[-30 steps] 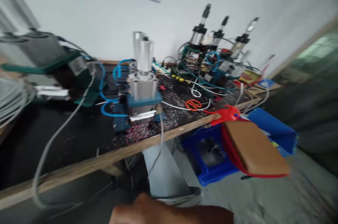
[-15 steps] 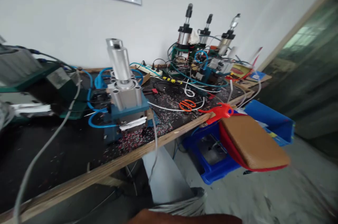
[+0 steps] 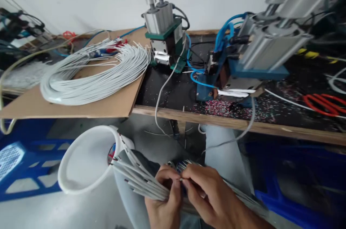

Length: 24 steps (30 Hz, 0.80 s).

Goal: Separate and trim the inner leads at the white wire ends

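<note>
My left hand (image 3: 164,200) is closed around a bundle of white cables (image 3: 143,176), whose cut ends with dark tips fan out to the left. Its thumb and forefinger meet the fingertips of my right hand (image 3: 207,191) at one thin cable end (image 3: 181,179). The right hand is closed in a pinch there; the fingers cover most of that piece. More white cables (image 3: 243,196) run under my right wrist across my lap.
A white bucket (image 3: 62,171) stands at the left, below a cardboard sheet (image 3: 119,108) bearing a large coil of white cable (image 3: 89,90). Pneumatic machines (image 3: 162,36) with blue hoses stand on the black bench. Orange-handled scissors (image 3: 324,103) lie at right; blue stools flank my legs.
The view has swung left and down, bringing the cable coil and bucket into sight. Both hands now show with the cable bundle; before, only a blurred strip of skin showed at the bottom edge.
</note>
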{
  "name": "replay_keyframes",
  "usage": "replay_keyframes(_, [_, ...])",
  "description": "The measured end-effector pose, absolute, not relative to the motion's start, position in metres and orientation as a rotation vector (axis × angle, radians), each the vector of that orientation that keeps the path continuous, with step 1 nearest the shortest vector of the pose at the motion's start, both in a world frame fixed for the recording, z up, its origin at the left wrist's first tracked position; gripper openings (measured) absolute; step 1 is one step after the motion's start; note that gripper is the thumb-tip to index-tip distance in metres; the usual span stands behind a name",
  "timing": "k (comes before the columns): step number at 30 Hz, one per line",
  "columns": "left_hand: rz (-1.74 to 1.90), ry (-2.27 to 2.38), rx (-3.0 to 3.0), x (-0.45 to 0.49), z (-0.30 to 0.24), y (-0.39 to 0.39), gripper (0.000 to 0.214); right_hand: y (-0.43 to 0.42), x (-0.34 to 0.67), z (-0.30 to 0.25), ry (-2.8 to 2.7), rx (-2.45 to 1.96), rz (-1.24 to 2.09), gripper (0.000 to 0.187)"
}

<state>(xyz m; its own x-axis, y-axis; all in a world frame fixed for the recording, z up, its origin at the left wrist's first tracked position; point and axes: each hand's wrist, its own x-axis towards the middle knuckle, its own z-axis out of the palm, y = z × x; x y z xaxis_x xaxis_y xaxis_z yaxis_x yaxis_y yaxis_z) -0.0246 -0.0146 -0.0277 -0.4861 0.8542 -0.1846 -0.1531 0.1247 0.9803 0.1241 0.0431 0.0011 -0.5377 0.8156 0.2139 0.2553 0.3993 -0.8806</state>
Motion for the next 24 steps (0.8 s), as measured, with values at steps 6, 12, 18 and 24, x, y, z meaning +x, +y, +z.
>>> replay_keyframes(6, [1.599, 1.516, 0.518, -0.006, -0.02, -0.014, 0.03, 0.043, 0.126, -0.005, -1.995, -0.893, 1.25, 0.015])
replay_keyframes(12, [1.631, 1.485, 0.507, -0.006, -0.027, -0.016, 0.031, 0.041, 0.125, -0.004, -1.99, -0.916, 1.297, 0.022])
replay_keyframes(18, [1.625, 1.435, 0.843, -0.018, -0.038, -0.014, 0.027, 0.05, 0.127, 0.004, -2.037, -0.91, 1.42, 0.031])
replay_keyframes(24, [1.448, 1.407, 0.937, -0.023, -0.003, 0.002, 0.012, 0.068, 0.141, 0.008, -2.152, -0.923, 1.649, 0.029])
